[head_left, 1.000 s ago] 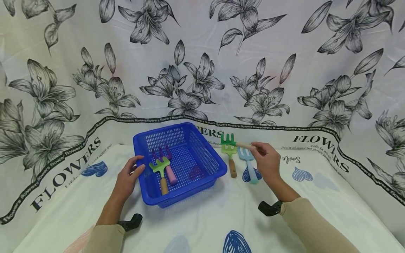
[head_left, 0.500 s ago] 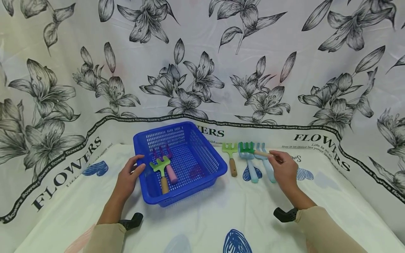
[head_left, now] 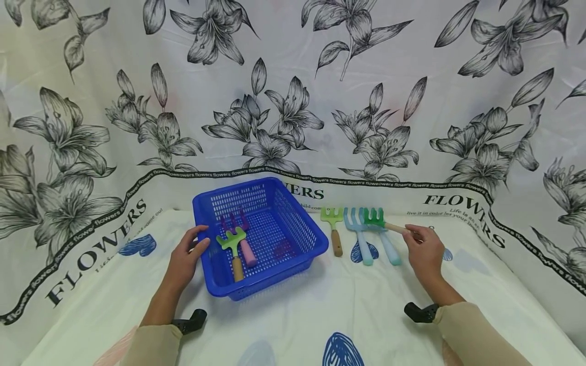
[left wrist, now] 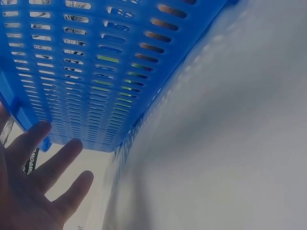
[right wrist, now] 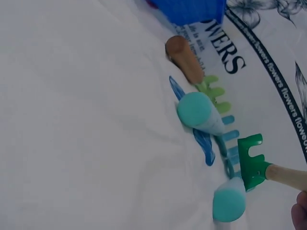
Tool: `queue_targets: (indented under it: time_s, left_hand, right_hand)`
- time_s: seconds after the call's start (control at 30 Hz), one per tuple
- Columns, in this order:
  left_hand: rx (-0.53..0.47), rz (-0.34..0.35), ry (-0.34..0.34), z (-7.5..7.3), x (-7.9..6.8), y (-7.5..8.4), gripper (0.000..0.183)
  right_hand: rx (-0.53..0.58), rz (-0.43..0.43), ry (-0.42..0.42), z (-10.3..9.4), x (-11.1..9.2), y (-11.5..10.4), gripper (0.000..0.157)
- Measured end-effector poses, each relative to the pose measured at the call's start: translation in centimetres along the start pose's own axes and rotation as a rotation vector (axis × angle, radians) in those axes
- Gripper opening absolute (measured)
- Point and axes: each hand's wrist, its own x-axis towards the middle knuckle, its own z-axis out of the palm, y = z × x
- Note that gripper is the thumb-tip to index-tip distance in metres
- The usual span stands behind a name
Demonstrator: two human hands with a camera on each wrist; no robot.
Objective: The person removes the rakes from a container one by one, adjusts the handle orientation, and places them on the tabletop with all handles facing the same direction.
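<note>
My right hand [head_left: 425, 249] pinches the end of the pale wooden handle of a dark green hand rake [head_left: 375, 218], its head pointing left. That head overlaps the top of a light blue rake [head_left: 389, 249] in the head view. In the right wrist view the green rake [right wrist: 252, 163] hangs close over the blue tines, and only fingertips [right wrist: 300, 215] show. My left hand [head_left: 184, 256] touches the left rim of a blue plastic basket [head_left: 261, 290]. Its fingers [left wrist: 57, 165] are straight and spread beside the basket wall [left wrist: 76, 86] in the left wrist view.
Inside the basket lie a light green rake [head_left: 233, 244] with a wooden handle and a purple rake [head_left: 247, 251] with a pink handle. Right of it, another light green rake [head_left: 335, 239] and a second blue rake [head_left: 361, 239] lie on the white cloth [head_left: 293, 325].
My right hand has moved right with the green rake, from over the light green rake to over the right-hand blue one, which came into view. My left hand stays at the rim.
</note>
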Motion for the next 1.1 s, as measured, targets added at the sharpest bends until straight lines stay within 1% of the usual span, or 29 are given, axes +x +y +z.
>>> queue_targets:
  time_s: [0.13, 0.3, 0.47, 0.57, 0.7, 0.87, 1.1]
  left_hand:
    - [0.008, 0.008, 0.009, 0.1, 0.1, -0.1, 0.051]
    - [0.04, 0.012, 0.023, 0.1, 0.2, 0.1, 0.05]
    - [0.09, -0.044, 0.06, -0.4, 0.5, 0.0, 0.057]
    - [0.08, -0.08, 0.08, -0.6, 0.6, 0.0, 0.061]
    - [0.057, -0.099, 0.082, -0.6, 0.7, 0.2, 0.063]
    - [0.078, -0.088, 0.06, -0.9, 0.9, 0.4, 0.064]
    - [0.125, -0.075, -0.045, -1.9, 1.0, 0.4, 0.065]
  right_hand:
    - [-0.031, 0.017, 0.007, -0.3, 0.0, 0.7, 0.023]
    - [-0.082, 0.047, 0.032, -0.9, 0.2, 0.9, 0.023]
    - [-0.103, 0.076, 0.032, -1.3, 0.4, 0.9, 0.024]
    - [-0.11, 0.094, 0.044, -1.5, 0.5, 1.1, 0.024]
    - [-0.119, 0.092, 0.071, -1.6, 0.6, 1.6, 0.023]
    - [-0.132, 0.099, 0.085, -1.6, 0.9, 2.5, 0.023]
    - [-0.156, 0.106, 0.078, -1.3, 1.0, 3.3, 0.023]
